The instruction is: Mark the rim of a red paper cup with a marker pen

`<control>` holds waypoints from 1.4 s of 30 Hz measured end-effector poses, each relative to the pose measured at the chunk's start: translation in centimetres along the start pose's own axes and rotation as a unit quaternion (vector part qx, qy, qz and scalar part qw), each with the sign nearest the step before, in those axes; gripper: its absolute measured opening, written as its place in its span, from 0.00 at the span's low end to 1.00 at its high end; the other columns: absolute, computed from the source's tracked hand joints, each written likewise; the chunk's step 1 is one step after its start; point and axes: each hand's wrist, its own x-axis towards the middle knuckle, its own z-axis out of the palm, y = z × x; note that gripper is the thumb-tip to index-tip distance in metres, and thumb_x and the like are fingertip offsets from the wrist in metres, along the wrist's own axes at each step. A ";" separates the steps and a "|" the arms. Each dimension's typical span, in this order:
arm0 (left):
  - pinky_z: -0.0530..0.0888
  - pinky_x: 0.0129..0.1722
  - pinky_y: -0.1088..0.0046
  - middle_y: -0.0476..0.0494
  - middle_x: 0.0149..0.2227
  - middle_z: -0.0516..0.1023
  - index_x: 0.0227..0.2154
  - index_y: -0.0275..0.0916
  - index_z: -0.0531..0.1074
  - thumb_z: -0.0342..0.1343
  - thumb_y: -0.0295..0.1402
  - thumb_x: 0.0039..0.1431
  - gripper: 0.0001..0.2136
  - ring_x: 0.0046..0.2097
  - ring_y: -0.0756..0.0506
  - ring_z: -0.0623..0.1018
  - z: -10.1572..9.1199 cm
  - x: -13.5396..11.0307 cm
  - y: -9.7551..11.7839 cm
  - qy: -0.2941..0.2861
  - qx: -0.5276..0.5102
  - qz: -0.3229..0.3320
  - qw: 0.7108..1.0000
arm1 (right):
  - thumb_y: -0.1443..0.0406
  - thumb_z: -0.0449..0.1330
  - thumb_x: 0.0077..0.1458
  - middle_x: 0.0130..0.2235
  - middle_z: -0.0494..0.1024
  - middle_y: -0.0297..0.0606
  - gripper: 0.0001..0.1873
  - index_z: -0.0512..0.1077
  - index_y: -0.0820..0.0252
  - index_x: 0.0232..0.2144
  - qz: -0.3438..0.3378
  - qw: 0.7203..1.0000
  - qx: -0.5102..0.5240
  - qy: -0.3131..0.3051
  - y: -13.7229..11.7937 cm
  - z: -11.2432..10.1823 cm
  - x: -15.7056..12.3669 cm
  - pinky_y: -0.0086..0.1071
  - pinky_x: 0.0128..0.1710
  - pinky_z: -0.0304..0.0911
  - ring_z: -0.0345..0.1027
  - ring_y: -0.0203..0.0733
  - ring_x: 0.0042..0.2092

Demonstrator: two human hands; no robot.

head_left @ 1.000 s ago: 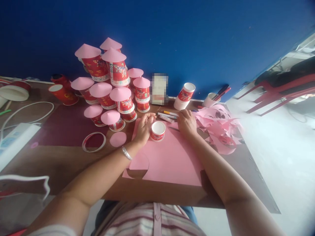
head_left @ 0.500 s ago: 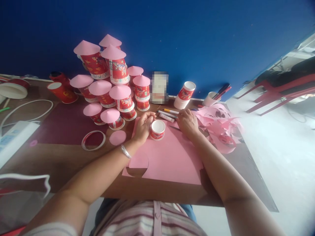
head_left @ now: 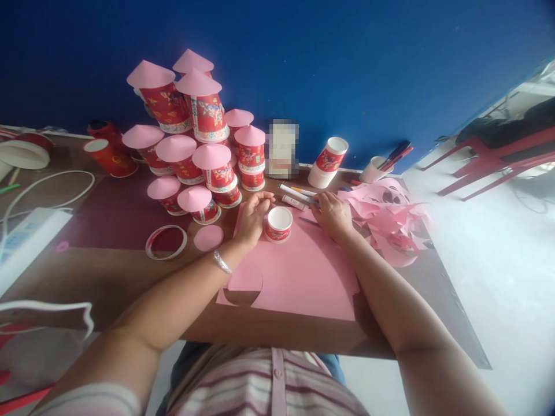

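A short red-and-white paper cup (head_left: 278,228) stands upright on a sheet of pink paper (head_left: 303,283). Just left of it is my left hand (head_left: 255,218), fingers loosely bent and apart, holding nothing. My right hand (head_left: 333,215) is closed around the far end of a white marker (head_left: 295,193) with a teal tip, which points left. My fingers partly hide the marker's grip end. Close by lie a glue stick (head_left: 293,202) and an orange pen (head_left: 302,190). Scissors (head_left: 309,221) show their blades beside my right hand; their handles are hidden.
Several red cups with pink cone roofs (head_left: 211,156) stand stacked at the left. Pink paper scraps (head_left: 390,214) heap at the right, near a pen cup (head_left: 375,170). A paper ring (head_left: 166,242) and pink disc (head_left: 208,238) lie left. A power strip (head_left: 32,245) sits far left.
The white marker has shifted and turned, its teal tip now showing and lying over the orange pen, with my right hand on it. My left hand and the cup stay nearly in place.
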 end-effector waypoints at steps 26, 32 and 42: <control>0.84 0.47 0.64 0.41 0.43 0.94 0.45 0.40 0.91 0.78 0.46 0.54 0.19 0.44 0.41 0.89 1.1 0.0 1.4 0.021 0.027 -0.061 0.998 | 0.65 0.61 0.83 0.43 0.88 0.42 0.15 0.90 0.52 0.48 -0.171 0.972 0.025 0.159 -1.1 0.2 -0.8 0.38 0.41 0.68 0.79 0.46 0.43; 0.84 0.51 0.63 0.42 0.46 0.93 0.45 0.41 0.91 0.78 0.46 0.56 0.18 0.47 0.41 0.89 0.7 0.0 1.2 0.023 0.043 -0.049 0.998 | 0.63 0.62 0.82 0.44 0.88 0.44 0.13 0.90 0.53 0.50 -0.171 0.975 0.040 0.136 -1.1 0.3 -0.8 0.37 0.44 0.69 0.80 0.47 0.45; 0.86 0.63 0.57 0.32 0.65 0.90 0.67 0.42 0.80 0.74 0.59 0.68 0.35 0.61 0.37 0.90 0.0 0.7 0.5 -0.044 -0.032 0.003 0.998 | 0.46 0.69 0.74 0.41 0.84 0.38 0.18 0.83 0.52 0.43 0.064 0.890 0.443 0.088 -2.4 -1.3 -0.2 0.40 0.43 0.78 0.77 0.46 0.39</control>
